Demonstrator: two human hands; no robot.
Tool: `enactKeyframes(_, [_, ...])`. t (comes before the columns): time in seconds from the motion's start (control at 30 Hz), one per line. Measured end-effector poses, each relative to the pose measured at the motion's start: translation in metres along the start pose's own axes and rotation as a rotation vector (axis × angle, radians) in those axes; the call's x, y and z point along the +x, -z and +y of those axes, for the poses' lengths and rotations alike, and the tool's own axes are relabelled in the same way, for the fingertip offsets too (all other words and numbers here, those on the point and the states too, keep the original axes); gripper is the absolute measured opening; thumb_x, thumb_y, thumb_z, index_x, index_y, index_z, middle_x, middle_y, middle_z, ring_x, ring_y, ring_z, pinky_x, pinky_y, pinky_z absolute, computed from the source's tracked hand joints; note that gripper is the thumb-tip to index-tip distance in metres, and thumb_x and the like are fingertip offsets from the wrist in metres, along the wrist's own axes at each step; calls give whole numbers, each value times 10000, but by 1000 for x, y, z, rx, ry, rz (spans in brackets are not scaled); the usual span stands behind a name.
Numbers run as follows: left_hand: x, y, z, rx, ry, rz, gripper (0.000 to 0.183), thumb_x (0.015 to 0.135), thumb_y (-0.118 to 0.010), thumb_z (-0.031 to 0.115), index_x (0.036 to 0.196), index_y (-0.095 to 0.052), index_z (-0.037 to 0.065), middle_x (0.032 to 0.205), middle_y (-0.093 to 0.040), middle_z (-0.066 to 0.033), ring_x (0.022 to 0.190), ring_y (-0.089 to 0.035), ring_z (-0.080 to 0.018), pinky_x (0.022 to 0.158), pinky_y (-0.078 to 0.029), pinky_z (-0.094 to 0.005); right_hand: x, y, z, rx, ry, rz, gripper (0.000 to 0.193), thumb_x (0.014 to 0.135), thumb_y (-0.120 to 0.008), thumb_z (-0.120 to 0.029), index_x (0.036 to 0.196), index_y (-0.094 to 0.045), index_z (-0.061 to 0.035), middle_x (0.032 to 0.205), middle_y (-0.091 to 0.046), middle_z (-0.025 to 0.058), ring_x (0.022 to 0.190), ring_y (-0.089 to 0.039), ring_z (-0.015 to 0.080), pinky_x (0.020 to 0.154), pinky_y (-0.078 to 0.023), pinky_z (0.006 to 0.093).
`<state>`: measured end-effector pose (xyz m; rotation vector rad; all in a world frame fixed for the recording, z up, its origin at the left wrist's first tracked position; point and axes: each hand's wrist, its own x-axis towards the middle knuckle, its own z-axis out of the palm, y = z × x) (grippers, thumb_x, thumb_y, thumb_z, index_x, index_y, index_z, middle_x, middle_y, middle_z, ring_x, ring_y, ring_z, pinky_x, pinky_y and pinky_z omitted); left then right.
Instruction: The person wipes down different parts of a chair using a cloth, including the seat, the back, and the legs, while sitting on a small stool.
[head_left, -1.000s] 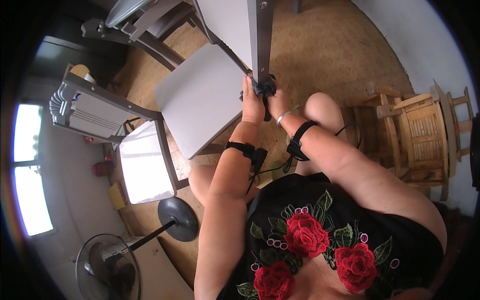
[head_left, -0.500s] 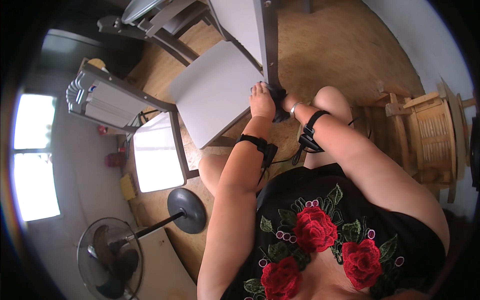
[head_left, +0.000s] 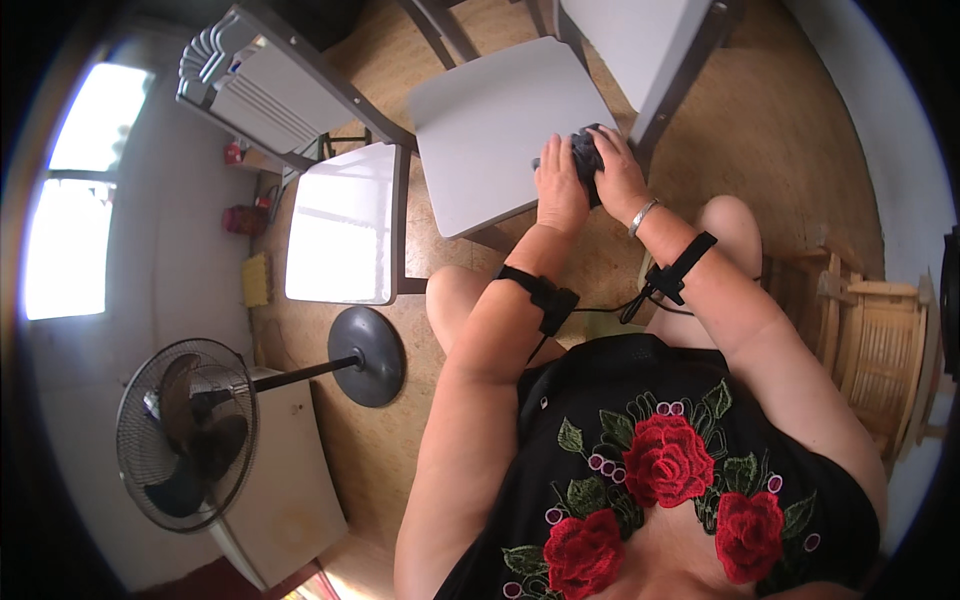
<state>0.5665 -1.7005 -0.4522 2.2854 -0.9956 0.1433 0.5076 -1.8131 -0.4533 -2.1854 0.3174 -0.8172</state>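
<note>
A dark grey cloth (head_left: 586,152) is bunched between my two hands, over the near right corner of the grey-white chair seat (head_left: 490,120). My left hand (head_left: 563,195) is on the cloth's left part, fingers fairly straight and close together. A bit of cloth sticks out beyond those fingers. My right hand (head_left: 622,180) curls over the cloth from the right, with a silver bracelet at the wrist. Its fingertips are partly hidden in the folds. The chair's backrest (head_left: 640,45) with its grey frame rises just beyond my right hand.
To the left stands a second chair with a glossy white seat (head_left: 345,225). A black pedestal fan (head_left: 190,435) is at lower left, its round base (head_left: 367,356) on the floor. Small wooden chairs (head_left: 880,345) stand at the right by the wall. Black straps with cables circle both forearms.
My hands and the cloth have come from the seat's corner by the backrest post onto the seat's near edge. My right hand now shows atop the cloth. The whole view has shifted.
</note>
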Motion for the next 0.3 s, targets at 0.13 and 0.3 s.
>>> enactKeyframes(0.13, [8,-10,-10,149,7,-281,576,828,-533,101,1370,-385,-23,1471,-334,-190,1389,-253,-353,1106,-227,-499,-1,-23,36,-441,-60,-303,472,832,-484,-29,1303,-464,5,1406,-393,185,1333,-307,379,1085,-304,431])
enactKeyframes(0.3, [18,11,-20,215,-2,-526,638,835,-550,182,1399,-347,-39,1489,-321,-165,1401,-245,-328,1129,-182,-503,17,-30,38,-582,-120,-582,486,883,-450,-122,1353,-422,1,1506,-279,166,1395,-222,377,1122,-246,438])
